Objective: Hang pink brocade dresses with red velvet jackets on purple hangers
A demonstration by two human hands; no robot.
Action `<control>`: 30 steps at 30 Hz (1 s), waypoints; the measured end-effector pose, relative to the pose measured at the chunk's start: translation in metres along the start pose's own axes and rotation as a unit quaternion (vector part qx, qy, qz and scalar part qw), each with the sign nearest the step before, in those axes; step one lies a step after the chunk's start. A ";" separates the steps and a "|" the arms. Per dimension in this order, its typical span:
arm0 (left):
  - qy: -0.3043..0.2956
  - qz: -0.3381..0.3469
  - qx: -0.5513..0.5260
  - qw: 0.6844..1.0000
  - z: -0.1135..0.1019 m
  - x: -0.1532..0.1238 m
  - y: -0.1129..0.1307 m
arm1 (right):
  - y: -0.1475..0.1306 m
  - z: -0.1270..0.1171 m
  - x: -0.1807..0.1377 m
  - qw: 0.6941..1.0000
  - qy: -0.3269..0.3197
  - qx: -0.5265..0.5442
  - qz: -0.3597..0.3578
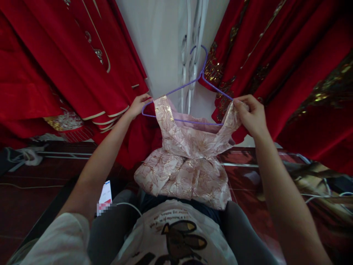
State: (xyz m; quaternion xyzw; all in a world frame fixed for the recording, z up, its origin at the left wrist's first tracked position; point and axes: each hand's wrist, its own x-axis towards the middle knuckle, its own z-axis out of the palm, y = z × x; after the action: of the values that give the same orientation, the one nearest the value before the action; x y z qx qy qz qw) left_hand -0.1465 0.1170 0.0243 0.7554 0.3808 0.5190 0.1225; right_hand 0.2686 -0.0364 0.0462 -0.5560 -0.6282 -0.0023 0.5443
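Observation:
A pink dress with a gold floral pattern hangs by its straps on a purple clothes hanger. Its lower part lies bunched over my lap. My left hand is closed on the left end of the hanger, just outside the left strap. With thumb and fingers, my right hand pinches the right strap over the hanger's other end, which it partly hides. The hanger's hook points up and away from me, in front of white metalwork.
Red garments with gold and silver trim hang on the left and right. Between them stands a white panel with ornate metalwork. A phone-like white and red item with a cable lies by my left leg. Thin rails run low across the dark red floor.

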 end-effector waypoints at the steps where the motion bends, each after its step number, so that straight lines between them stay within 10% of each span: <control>1: -0.003 -0.013 0.007 1.000 -0.003 0.007 0.006 | -0.003 -0.001 -0.002 1.000 0.007 -0.013 -0.004; 8: 0.111 0.046 0.060 0.991 0.012 0.000 0.067 | -0.038 -0.013 -0.019 0.992 0.045 -0.106 -0.041; 20: 0.078 0.055 0.009 0.995 0.054 0.014 0.137 | -0.049 -0.008 -0.025 0.988 0.031 -0.148 0.003; 25: 0.029 0.035 -0.048 0.998 0.051 0.019 0.126 | -0.023 0.004 0.021 0.983 -0.152 -0.030 0.095; 30: -0.030 0.041 -0.094 0.994 0.047 0.016 0.107 | -0.016 0.033 0.078 0.855 -0.422 0.111 0.281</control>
State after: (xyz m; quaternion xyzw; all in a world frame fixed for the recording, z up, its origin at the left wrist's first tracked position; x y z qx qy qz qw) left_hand -0.0546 0.0658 0.0772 0.7705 0.2956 0.5342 0.1830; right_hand 0.2515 0.0321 0.0963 -0.5925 -0.6107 0.4553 0.2622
